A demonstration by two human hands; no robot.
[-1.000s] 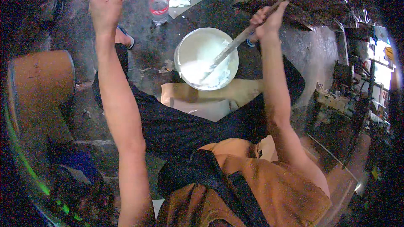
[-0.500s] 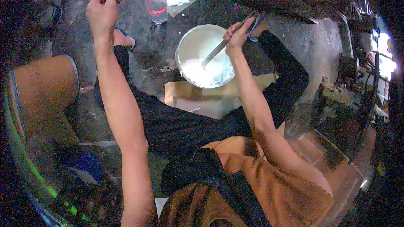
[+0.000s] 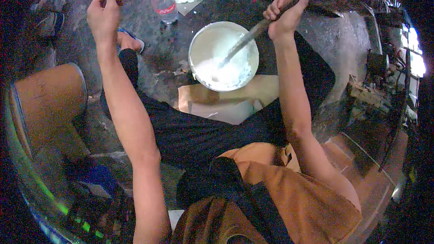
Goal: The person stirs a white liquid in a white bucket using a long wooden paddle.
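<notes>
Head view: the right hand [image 3: 284, 18] has its fingers clamped on a long stick [image 3: 257, 29], whose axis slants down and left from the fingers into the white bowl [image 3: 197, 45], its tip in the white paste. The left hand [image 3: 103, 11] is raised well apart to the left, fingertips pinched together on something too small to tell.

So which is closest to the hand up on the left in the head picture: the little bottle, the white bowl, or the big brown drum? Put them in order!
From the left hand:
1. Small clear bottle, just to its right.
2. White bowl, farther right, between the legs.
3. Brown drum, lower left. The bowl and drum are fairly close in distance.
</notes>
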